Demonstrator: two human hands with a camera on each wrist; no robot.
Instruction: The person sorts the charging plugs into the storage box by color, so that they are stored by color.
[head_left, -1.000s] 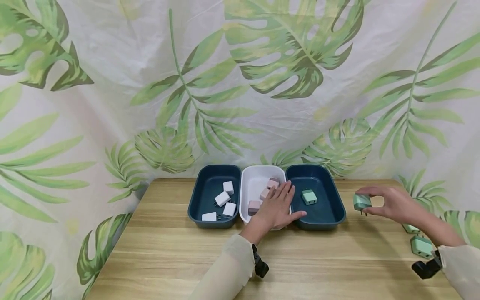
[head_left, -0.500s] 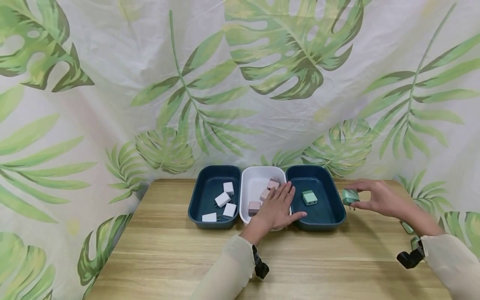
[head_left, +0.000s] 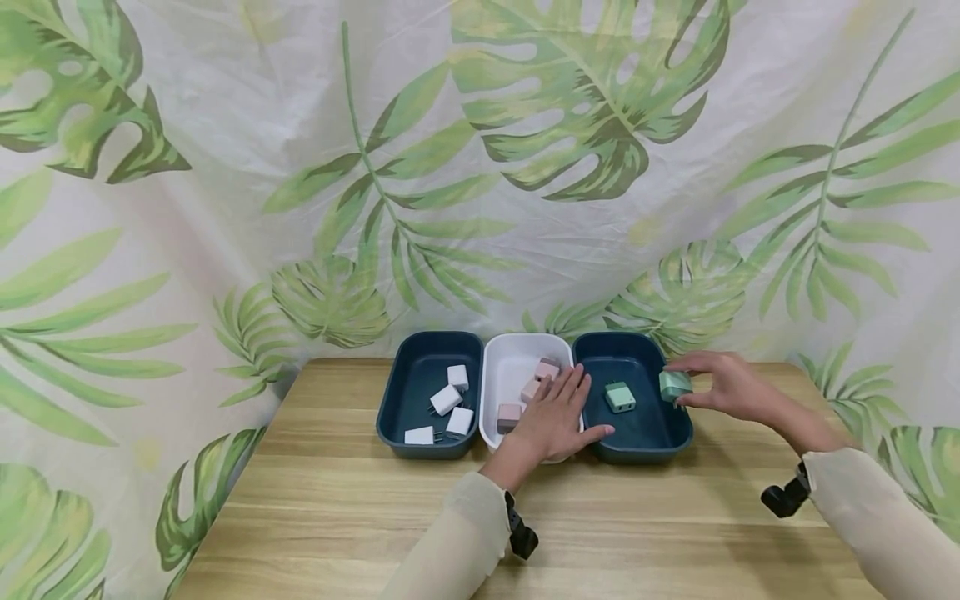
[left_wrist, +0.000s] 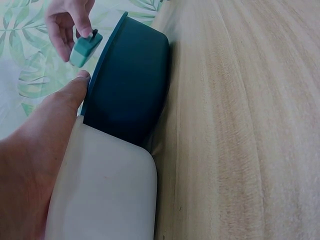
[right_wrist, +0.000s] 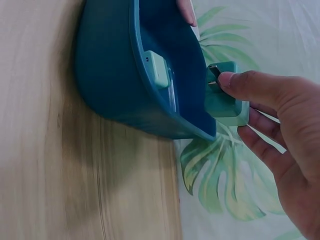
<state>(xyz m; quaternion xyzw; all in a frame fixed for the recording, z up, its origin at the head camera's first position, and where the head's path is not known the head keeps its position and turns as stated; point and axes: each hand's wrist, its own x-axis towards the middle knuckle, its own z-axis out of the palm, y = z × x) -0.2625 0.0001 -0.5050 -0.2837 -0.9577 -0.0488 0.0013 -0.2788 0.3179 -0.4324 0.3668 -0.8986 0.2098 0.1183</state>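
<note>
My right hand (head_left: 731, 387) pinches a green wall charger (head_left: 675, 385) over the right rim of the right-hand dark blue bin (head_left: 647, 432). In the right wrist view, the thumb lies by the metal prongs of this held charger (right_wrist: 222, 107), with fingers on its other side. Another green charger (head_left: 620, 397) lies inside that bin. My left hand (head_left: 546, 423) rests with fingers extended across the white bin (head_left: 504, 367), its thumb reaching over the blue bin's edge. Pink chargers (head_left: 509, 417) lie in the white bin, partly covered by the left hand.
Left of the white bin, a second dark blue bin (head_left: 411, 375) holds several white chargers (head_left: 446, 400). The three bins stand side by side at the back of the wooden table (head_left: 337, 517). A leaf-print cloth (head_left: 450, 208) hangs behind.
My right hand has carried the green charger leftward, from right of the blue bin to over its rim. Green chargers seen at the table's right are now hidden behind the right arm. The left hand stays put.
</note>
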